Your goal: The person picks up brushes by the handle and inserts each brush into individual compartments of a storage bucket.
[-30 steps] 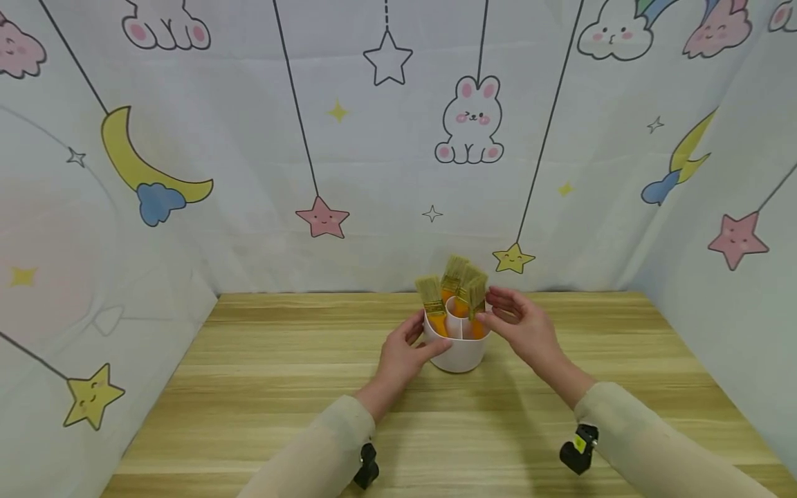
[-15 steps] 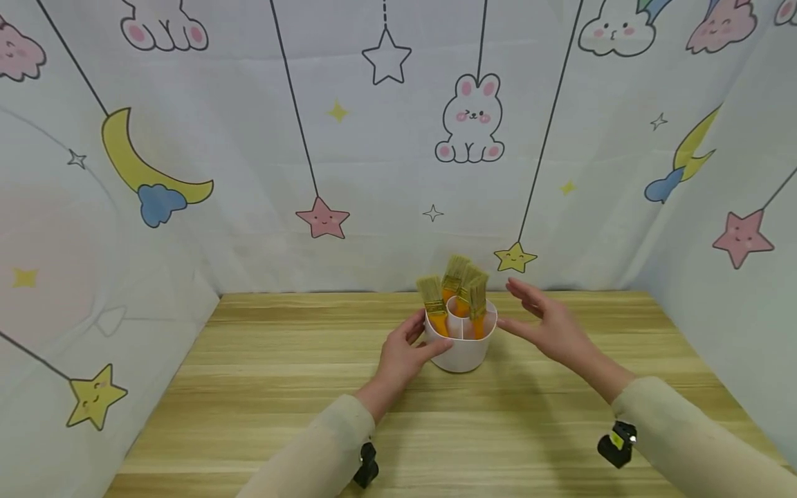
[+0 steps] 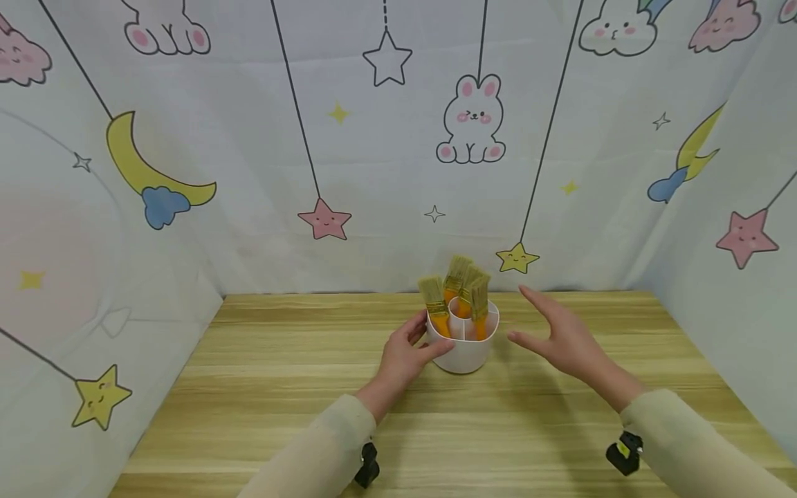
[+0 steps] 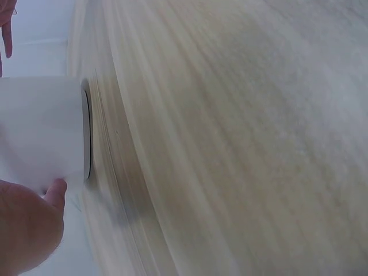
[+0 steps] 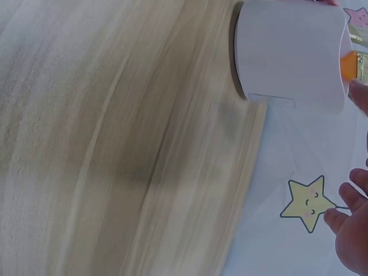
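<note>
A round white divided holder [image 3: 461, 355] stands upright on the table, with a ring-shaped cup in its middle. Several flat paintbrushes with orange handles and pale bristles stand in it, bristles up: one paintbrush [image 3: 434, 296] at the left, another [image 3: 479, 297] at the front right, the others behind. My left hand [image 3: 403, 351] holds the holder's left side, thumb across the front near the rim and fingers along the side. To the right of the holder, my right hand [image 3: 569, 339] hangs in the air, thumb and fingers spread, holding nothing. The right wrist view shows its fingers [image 5: 351, 195] apart.
The wood-grain table [image 3: 299, 387] spreads out around the holder. A white cloth backdrop [image 3: 261, 249] with printed stars, moons and rabbits rises just behind it and along both sides.
My right hand has let go of the front-right paintbrush and drawn away to the right, fingers spreading. That brush stands in the holder, and my left hand stays where it was.
</note>
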Motion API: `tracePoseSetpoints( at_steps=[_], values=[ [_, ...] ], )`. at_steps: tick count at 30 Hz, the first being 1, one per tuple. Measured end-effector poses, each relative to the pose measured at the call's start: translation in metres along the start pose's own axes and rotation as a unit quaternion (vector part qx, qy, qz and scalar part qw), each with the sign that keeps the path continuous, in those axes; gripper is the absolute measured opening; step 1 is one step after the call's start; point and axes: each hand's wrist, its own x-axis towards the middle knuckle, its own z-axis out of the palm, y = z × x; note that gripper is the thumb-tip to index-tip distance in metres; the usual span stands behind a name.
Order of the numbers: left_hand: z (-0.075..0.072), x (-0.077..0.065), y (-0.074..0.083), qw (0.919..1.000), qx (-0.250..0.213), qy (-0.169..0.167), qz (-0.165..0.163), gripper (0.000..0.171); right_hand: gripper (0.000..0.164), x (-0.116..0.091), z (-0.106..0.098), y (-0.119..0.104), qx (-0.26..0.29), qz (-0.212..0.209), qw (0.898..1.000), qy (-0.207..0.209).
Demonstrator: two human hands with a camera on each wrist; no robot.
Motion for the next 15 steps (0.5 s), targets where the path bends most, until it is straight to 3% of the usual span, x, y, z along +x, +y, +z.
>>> tracePoseSetpoints(
  at_steps=[10,15],
  values=[
    [-0.007,-0.001,0.005,0.9994,0.03,-0.011,-0.01,0.088,0.091,-0.005,0.007,0.008,-0.035,-0.014,0.999,0.003],
    [-0.017,-0.002,0.008,0.9958,0.09,-0.016,0.004,0.089,0.089,-0.008,0.009,0.013,-0.064,-0.03,0.997,0.015]
  ],
)
